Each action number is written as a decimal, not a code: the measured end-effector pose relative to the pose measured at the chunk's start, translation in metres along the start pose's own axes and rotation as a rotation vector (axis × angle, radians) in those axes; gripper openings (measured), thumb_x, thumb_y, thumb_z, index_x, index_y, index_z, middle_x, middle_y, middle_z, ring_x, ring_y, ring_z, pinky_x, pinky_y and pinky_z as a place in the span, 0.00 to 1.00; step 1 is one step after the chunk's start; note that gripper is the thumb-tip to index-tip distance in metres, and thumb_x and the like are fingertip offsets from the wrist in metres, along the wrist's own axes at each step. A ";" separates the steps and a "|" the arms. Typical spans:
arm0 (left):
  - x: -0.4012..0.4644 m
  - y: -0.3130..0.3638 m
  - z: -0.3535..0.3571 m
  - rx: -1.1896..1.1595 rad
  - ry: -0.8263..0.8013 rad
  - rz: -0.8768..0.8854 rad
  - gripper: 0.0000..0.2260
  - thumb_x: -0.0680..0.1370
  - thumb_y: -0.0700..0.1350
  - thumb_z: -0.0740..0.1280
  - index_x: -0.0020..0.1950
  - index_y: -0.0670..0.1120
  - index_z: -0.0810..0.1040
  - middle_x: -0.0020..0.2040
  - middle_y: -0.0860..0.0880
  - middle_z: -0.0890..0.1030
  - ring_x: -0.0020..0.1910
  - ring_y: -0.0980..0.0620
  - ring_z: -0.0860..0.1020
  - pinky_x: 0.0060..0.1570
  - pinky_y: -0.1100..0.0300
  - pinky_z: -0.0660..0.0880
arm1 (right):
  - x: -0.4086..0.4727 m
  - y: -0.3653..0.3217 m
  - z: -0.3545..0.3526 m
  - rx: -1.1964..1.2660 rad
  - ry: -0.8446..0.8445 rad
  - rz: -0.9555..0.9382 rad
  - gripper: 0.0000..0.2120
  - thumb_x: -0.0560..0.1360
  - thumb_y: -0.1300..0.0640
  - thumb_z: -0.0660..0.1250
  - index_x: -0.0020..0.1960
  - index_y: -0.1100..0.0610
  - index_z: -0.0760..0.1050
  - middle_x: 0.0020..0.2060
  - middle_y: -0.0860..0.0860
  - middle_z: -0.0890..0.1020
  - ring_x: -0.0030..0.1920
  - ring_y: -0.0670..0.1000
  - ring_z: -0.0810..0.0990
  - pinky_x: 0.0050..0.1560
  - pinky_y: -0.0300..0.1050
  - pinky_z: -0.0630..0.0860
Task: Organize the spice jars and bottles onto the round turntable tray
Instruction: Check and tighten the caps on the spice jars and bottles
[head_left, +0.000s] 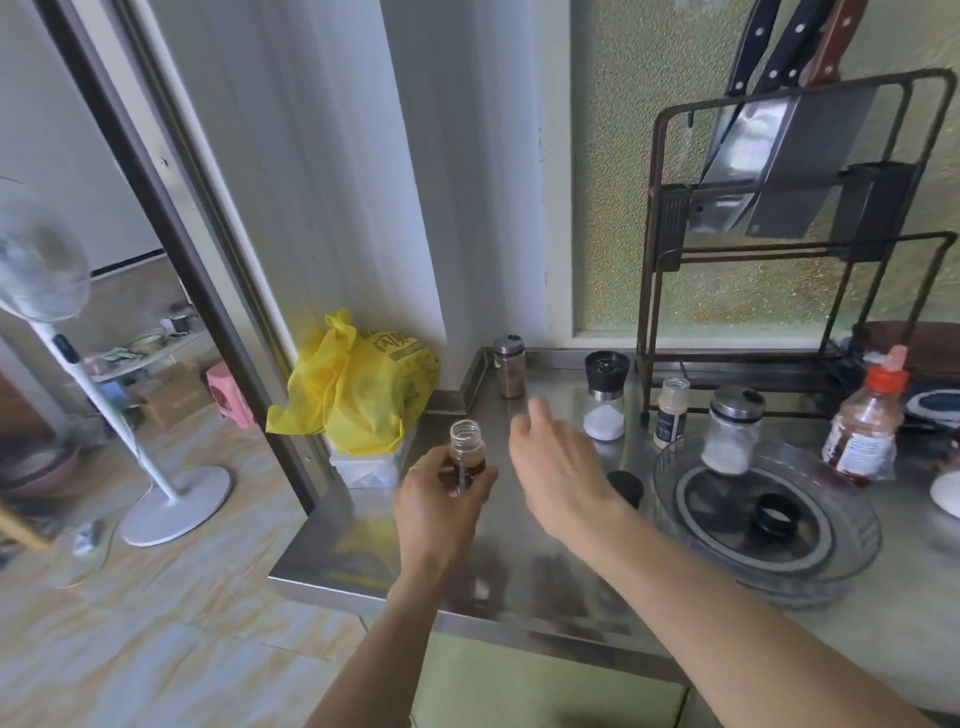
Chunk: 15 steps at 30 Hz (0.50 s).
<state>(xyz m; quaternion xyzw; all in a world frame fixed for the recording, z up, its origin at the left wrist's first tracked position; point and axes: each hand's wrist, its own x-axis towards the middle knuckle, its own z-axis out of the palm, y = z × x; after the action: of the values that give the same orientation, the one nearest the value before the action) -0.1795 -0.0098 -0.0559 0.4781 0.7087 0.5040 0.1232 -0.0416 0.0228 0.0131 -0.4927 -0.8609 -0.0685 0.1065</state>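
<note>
While my left hand (441, 499) grips the small uncapped clear bottle with dark brown liquid (464, 457) upright above the near left part of the shiny steel surface (519, 561), I judge the step in hand to be getting this bottle capped and then across to the tray. I would keep it vertical, since its mouth is uncovered and any tilt could spill. My right hand (558, 462) hovers just beside it with fingers relaxed and spread, holding nothing, reaching toward the back of the surface, where a steel-lidded glass jar of brown spice (510, 366) stands. A black cap (626, 486) lies on the surface just right of that wrist; whether it fits this bottle I cannot tell. Further right stand a black-topped glass grinder with white salt (604, 397) and a small white-capped bottle with a dark label (671, 410). The round clear turntable tray (841, 566) sits well apart from my left hand, right of both hands, carrying a steel-lidded glass jar of white powder (731, 431) and a black ring (775, 514). A red-capped plastic bottle of red flakes (865, 426) stands just beyond its far rim.
</note>
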 end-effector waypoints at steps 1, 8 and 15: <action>-0.001 0.008 -0.003 -0.010 0.002 0.025 0.11 0.69 0.51 0.79 0.48 0.52 0.84 0.42 0.53 0.86 0.42 0.56 0.85 0.49 0.50 0.82 | 0.001 0.009 -0.013 0.144 0.110 0.012 0.17 0.76 0.64 0.70 0.63 0.59 0.72 0.59 0.56 0.72 0.51 0.58 0.82 0.47 0.50 0.75; -0.031 0.100 -0.005 -0.260 -0.108 0.178 0.16 0.68 0.47 0.82 0.53 0.55 0.83 0.45 0.57 0.88 0.43 0.57 0.87 0.49 0.53 0.84 | -0.034 0.075 -0.102 1.370 0.271 0.080 0.11 0.71 0.60 0.79 0.52 0.56 0.83 0.48 0.52 0.88 0.51 0.53 0.86 0.56 0.43 0.80; -0.076 0.154 0.024 -0.342 -0.241 0.299 0.13 0.71 0.41 0.81 0.52 0.51 0.83 0.46 0.60 0.88 0.44 0.59 0.86 0.49 0.66 0.81 | -0.082 0.135 -0.131 0.952 0.095 0.049 0.19 0.70 0.67 0.78 0.58 0.52 0.83 0.48 0.48 0.87 0.50 0.46 0.86 0.57 0.39 0.82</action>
<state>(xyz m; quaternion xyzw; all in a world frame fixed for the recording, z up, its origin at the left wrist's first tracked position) -0.0400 -0.0511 0.0377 0.6065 0.5149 0.5683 0.2099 0.1304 -0.0064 0.1216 -0.4057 -0.7790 0.3132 0.3611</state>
